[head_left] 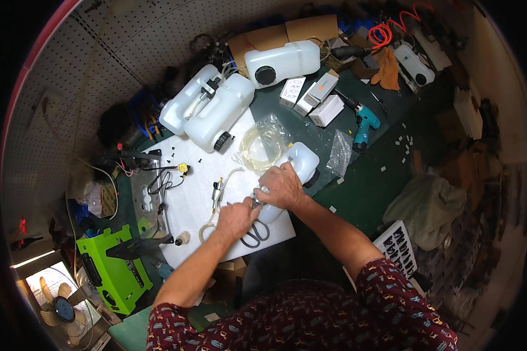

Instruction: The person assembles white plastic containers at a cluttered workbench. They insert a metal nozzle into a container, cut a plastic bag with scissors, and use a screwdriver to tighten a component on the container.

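Observation:
A white plastic tank (304,162) with a black cap lies before me, partly hidden under my right hand and forearm. My right hand (282,186) is closed over the tank's near side, around a small grey part (256,200) that I cannot make out clearly. Against that same part, the fingers of my left hand (238,216) are pinched. Just below the hands lie scissors (255,237) with dark grey handles, their blades mostly hidden. A thin hose (215,202) with a black and white fitting curves to the left of my left hand.
Coiled clear tubing (260,153) in a plastic bag lies beyond my hands. Larger white tanks (228,111) stand behind it. White boxes (317,96), a teal drill (365,126) and bubble wrap (339,153) are to the right. A green metal frame (116,269) stands at left, near black wiring (161,187).

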Demonstrator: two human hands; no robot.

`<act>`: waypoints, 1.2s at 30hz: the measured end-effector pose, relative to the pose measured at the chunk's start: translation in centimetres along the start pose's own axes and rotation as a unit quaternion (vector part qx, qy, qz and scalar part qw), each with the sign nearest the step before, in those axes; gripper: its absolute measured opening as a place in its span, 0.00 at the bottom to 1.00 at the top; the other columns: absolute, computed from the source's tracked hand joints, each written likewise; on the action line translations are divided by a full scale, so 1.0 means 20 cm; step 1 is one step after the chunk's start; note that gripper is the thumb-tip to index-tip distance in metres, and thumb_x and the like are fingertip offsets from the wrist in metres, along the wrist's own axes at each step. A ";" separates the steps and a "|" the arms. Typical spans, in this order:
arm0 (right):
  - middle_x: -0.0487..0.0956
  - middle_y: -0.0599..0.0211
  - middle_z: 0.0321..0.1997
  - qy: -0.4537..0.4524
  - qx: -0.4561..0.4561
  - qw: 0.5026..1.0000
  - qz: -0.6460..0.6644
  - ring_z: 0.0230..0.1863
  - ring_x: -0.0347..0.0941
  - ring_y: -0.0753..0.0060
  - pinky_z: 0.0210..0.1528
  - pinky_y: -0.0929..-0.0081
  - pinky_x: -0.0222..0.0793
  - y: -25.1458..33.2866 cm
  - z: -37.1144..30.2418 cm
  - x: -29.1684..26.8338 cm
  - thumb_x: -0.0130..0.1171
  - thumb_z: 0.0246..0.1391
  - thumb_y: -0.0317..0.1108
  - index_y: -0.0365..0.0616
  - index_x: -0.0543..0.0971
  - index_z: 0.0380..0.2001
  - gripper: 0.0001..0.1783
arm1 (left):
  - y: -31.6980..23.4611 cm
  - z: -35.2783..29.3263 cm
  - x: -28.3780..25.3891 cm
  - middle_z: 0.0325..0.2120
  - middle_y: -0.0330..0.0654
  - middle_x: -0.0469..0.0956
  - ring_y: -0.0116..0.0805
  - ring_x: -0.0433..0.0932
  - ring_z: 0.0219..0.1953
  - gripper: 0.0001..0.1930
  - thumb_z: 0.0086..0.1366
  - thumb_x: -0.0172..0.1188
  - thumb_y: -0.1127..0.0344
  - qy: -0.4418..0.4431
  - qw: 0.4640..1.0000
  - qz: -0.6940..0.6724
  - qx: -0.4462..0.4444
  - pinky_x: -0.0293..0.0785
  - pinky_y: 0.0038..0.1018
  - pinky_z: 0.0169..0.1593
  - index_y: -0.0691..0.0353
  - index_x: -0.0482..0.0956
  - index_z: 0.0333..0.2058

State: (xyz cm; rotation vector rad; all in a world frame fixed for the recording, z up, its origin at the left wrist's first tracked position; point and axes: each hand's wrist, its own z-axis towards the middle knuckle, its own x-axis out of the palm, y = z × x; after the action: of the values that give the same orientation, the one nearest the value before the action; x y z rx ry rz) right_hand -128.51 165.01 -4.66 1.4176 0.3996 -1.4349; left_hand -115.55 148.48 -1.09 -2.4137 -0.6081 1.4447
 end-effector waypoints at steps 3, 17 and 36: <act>0.81 0.73 0.28 -0.002 -0.013 1.000 -0.002 0.37 0.78 0.65 0.46 0.60 0.62 -0.01 0.01 0.00 0.67 0.50 0.45 0.49 0.82 0.22 0.12 | -0.05 -0.05 0.01 0.25 0.60 0.83 0.63 0.84 0.32 0.26 0.76 0.52 0.44 -0.012 0.998 -0.042 -0.053 0.80 0.53 0.38 0.67 0.77 0.43; 0.85 0.69 0.32 0.054 0.053 0.997 0.029 0.43 0.79 0.62 0.50 0.61 0.69 0.02 0.03 -0.01 0.62 0.54 0.47 0.47 0.85 0.24 0.16 | 0.22 -0.45 0.05 0.24 0.60 0.82 0.64 0.83 0.31 0.23 0.76 0.56 0.47 -0.050 0.994 -0.093 -0.038 0.78 0.54 0.40 0.66 0.77 0.39; 0.84 0.56 0.34 0.332 0.069 0.865 0.370 0.34 0.80 0.62 0.43 0.64 0.77 0.54 0.25 -0.41 0.71 0.58 0.44 0.37 0.82 0.53 0.26 | 0.10 -0.67 -0.32 0.39 0.52 0.78 0.52 0.78 0.44 0.17 0.54 0.69 0.67 -0.451 0.888 -0.057 0.062 0.74 0.44 0.48 0.63 0.79 0.43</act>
State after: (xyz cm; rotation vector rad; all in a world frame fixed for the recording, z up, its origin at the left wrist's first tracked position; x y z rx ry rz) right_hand -124.31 159.95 8.31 1.8912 0.1316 -0.3315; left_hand -106.04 143.48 9.30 -1.4576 -0.7740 2.4285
